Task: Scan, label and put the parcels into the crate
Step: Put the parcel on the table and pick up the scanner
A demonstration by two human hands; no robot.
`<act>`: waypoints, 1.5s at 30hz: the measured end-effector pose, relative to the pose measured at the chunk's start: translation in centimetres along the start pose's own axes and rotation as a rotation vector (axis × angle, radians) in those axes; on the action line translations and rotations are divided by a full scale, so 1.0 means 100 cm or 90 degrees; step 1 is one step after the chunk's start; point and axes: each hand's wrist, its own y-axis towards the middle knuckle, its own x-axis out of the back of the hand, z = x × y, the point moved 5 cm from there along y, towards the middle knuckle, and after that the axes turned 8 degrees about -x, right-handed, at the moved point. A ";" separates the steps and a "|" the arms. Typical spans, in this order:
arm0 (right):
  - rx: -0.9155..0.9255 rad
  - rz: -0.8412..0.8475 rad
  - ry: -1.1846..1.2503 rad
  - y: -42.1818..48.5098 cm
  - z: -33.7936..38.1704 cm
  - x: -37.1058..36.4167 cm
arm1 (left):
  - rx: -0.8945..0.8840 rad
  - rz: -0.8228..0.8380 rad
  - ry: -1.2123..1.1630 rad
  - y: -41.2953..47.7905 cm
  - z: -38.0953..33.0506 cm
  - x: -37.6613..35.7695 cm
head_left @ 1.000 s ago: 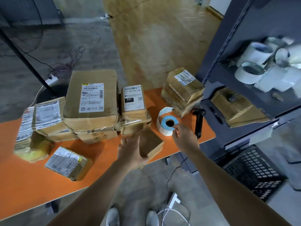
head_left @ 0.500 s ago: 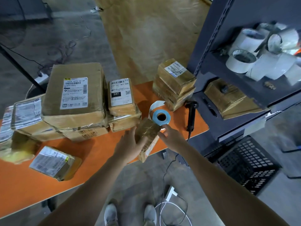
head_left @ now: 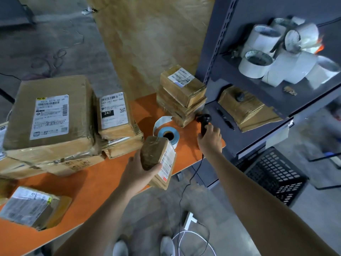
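The left hand (head_left: 137, 171) grips a small brown parcel (head_left: 156, 156) by one end, fingers curled under it. It is held tilted over the near edge of the orange worktop (head_left: 92, 185). Its label faces right, and the print is too blurred to read. The parcel hides the front of the blue-cored label roll (head_left: 167, 133). The right hand (head_left: 209, 140) covers most of the black scanner (head_left: 203, 120) handle, and its fingers appear to wrap round it. The black crate (head_left: 273, 174) stands on the floor below the shelf (head_left: 243, 139), partly behind the right forearm. A stacked parcel (head_left: 113, 111) has a label reading "247-247-A02-060" and "247".
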 end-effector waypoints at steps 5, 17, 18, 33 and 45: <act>-0.099 0.057 0.098 0.029 -0.005 -0.016 | 0.011 0.001 -0.061 0.003 0.010 0.003; -0.152 0.190 0.294 -0.055 -0.007 -0.011 | 0.085 0.076 -0.193 -0.007 0.018 0.019; -0.137 0.200 0.325 -0.068 -0.004 -0.008 | 0.086 0.069 -0.218 -0.009 0.018 0.023; -0.040 0.320 0.324 -0.193 0.028 -0.001 | 0.149 0.108 -0.398 -0.040 0.069 0.069; 0.032 0.355 0.236 -0.223 0.046 -0.005 | 0.046 0.063 -0.278 -0.038 0.080 0.092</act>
